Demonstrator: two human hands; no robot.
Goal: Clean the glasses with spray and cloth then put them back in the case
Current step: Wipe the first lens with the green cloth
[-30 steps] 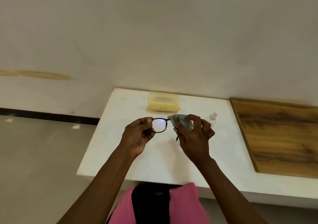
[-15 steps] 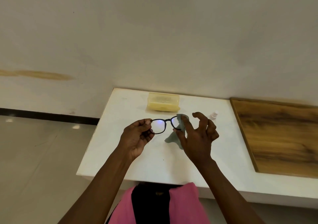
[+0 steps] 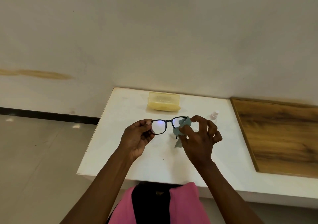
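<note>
- The glasses [image 3: 167,125] are hanging in the air above the white table [image 3: 120,146], long axis running left to right, fronts facing away from the person.
- The left hand [image 3: 137,137] is pinching the frame's left end.
- The right hand [image 3: 199,137] is pinching the grey-green cloth [image 3: 179,129] over the right lens, other fingers curled loosely.
- The yellow case [image 3: 163,101] and spray bottle [image 3: 214,115] are sitting on the table farther back.

bare room: white table [image 3: 120,155], tiled floor [image 3: 34,155]
</note>
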